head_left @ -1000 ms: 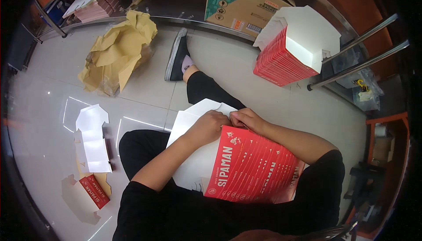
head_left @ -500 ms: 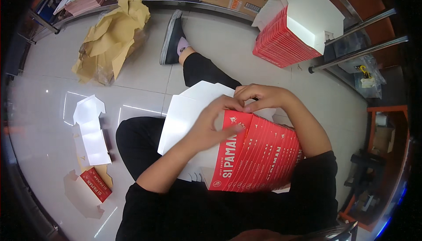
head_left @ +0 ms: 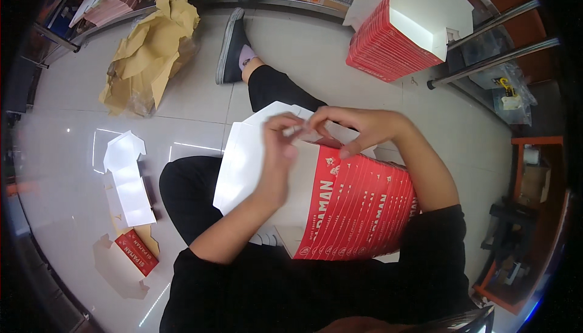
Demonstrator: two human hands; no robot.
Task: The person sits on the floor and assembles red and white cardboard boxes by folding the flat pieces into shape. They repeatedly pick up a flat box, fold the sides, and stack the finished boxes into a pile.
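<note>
A stack of flat red carton blanks (head_left: 364, 211) rests on my lap, fanned out toward the right. On top lies one blank turned white side up (head_left: 252, 157). My left hand (head_left: 280, 145) pinches a flap at the top edge of this white blank. My right hand (head_left: 355, 128) grips the same edge just beside it, its fingers curled over the flap. The two hands touch at the fingertips.
I sit on a pale tiled floor with one leg and a dark shoe (head_left: 231, 44) stretched forward. A tall stack of red cartons (head_left: 401, 29) stands far right. Crumpled brown paper (head_left: 149, 54) lies far left. An unfolded white blank (head_left: 127, 178) and a red carton piece (head_left: 136, 253) lie at the left.
Both hands have moved up to the top edge of the white blank and closed on its flap. The red stack has shifted slightly and fanned out more.
</note>
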